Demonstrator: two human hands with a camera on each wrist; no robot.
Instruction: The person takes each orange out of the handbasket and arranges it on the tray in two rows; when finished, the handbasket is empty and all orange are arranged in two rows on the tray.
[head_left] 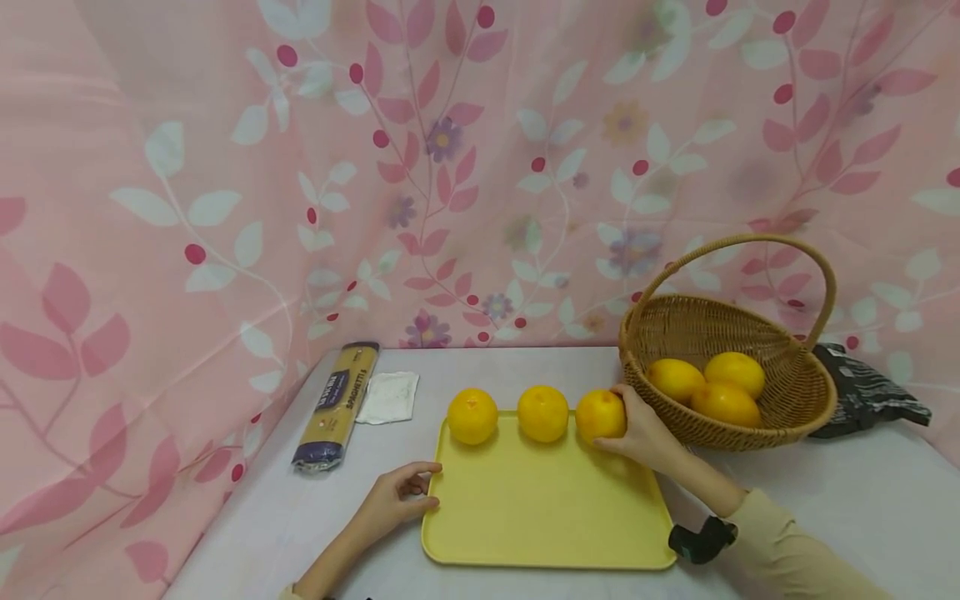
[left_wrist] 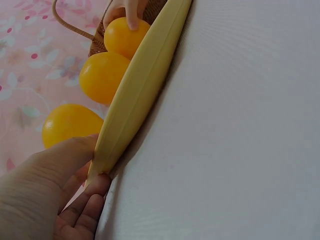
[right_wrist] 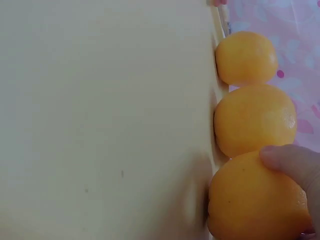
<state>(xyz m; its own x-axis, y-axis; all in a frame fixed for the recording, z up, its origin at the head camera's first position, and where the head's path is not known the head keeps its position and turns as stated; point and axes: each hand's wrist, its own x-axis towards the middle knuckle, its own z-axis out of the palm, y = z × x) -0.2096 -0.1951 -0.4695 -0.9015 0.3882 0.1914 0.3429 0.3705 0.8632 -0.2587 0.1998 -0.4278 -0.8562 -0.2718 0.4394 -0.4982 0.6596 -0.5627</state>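
Note:
A yellow rectangular tray point(head_left: 547, 508) lies on the white table. Three oranges stand in a row along its far edge: a left orange point(head_left: 472, 416), a middle orange point(head_left: 543, 413) and a right orange point(head_left: 598, 417). My right hand point(head_left: 645, 432) grips the right orange from its right side; in the right wrist view the thumb point(right_wrist: 287, 159) presses on its skin. At the tray's left edge is my left hand point(head_left: 393, 498). The left wrist view shows that hand point(left_wrist: 45, 185) pinching the rim, with fingertips point(left_wrist: 100, 184) against the underside.
A wicker basket point(head_left: 787, 408) with a tall handle stands at the back right, several oranges point(head_left: 726, 405) inside. Behind it lies a black bag point(head_left: 862, 392). Back left are a spaghetti pack point(head_left: 339, 408) and a white packet point(head_left: 390, 397). A floral curtain point(head_left: 480, 183) hangs behind the table.

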